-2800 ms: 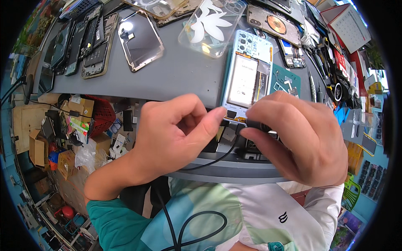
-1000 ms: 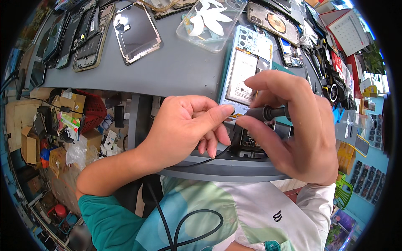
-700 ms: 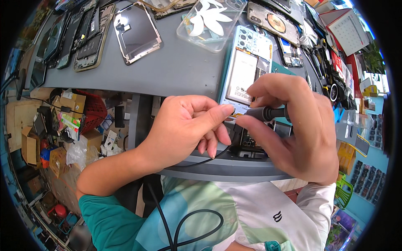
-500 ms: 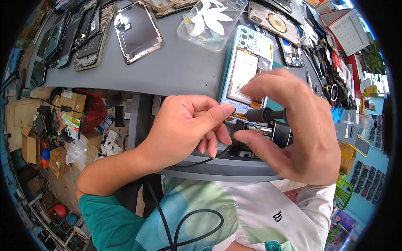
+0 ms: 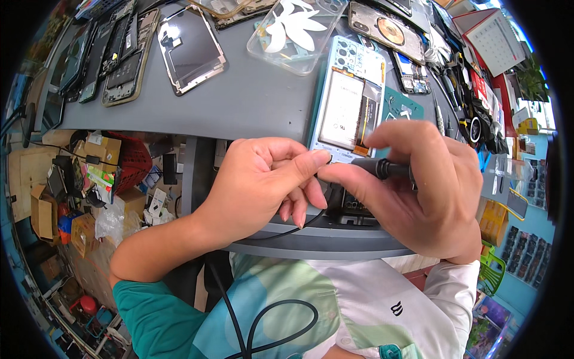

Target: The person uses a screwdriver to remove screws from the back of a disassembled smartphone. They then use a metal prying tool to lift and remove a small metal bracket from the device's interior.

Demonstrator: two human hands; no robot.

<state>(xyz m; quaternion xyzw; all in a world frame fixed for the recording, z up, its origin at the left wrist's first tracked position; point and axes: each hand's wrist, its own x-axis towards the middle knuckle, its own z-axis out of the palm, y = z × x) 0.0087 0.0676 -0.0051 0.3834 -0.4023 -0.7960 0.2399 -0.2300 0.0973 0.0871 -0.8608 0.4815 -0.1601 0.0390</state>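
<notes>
A light-blue phone (image 5: 366,67) lies at the table's near edge with its back off, a pale battery (image 5: 342,110) and a dark flex strip (image 5: 366,116) showing. My left hand (image 5: 272,179) is closed in a pinch at the phone's lower edge. What sits between thumb and forefinger is too small to name. My right hand (image 5: 427,191) has its thumb and forefinger apart, the thumb beside my left fingertips. Between them shows a black cylindrical piece (image 5: 372,167), its far end hidden. Whether the hidden fingers touch it cannot be seen.
A clear plastic case (image 5: 256,46) with white cut-outs, a screen panel (image 5: 194,57) and several opened phones (image 5: 122,81) lie farther back. A green mat (image 5: 412,109) is right of the phone, with tools (image 5: 457,90) beyond. A black cable (image 5: 224,287) loops over my lap.
My right hand has come down and closer to my left, its thumb moving left toward the left fingertips. More of the battery and the dark strip now shows. My left hand stays pinched.
</notes>
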